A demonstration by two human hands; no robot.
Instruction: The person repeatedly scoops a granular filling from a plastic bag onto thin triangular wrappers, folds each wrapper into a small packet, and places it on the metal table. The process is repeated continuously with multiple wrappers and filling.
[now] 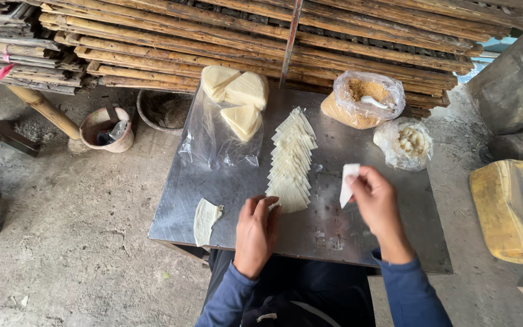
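One thin white wrapper [348, 184] hangs pinched at its top edge between the thumb and fingertips of the right hand [378, 203], lifted just off the metal table [334, 227] and pointing down toward six o'clock. The grip is closed on the wrapper's upper corner; the rest of the sheet dangles free below the fingers, on the hand's nine o'clock side.

At nine o'clock from that wrapper lies the row of overlapped wrappers [292, 160], fanned in a long line running from twelve to six o'clock across the middle of the table. The left hand [256, 233] rests palm down at the near end of this row, fingertips touching the nearest sheet; its fingers lie close together and flat, clamped on nothing.

Further toward nine o'clock, at the table's near left corner, a folded piece of dough [204, 220] lies alone, well apart from both hands. At eleven o'clock a clear plastic bag [222, 139] holds pale wedge-shaped stacks [241, 97]. At one o'clock from the row sits an open bag of brown crumbs [365, 100] with a white spoon [375, 102] in it, and just beside that, toward three o'clock, a smaller bag of pale lumps [404, 143].

Behind the table, bamboo poles [243, 36] are stacked. A yellow container [513, 209] stands on the floor at three o'clock.
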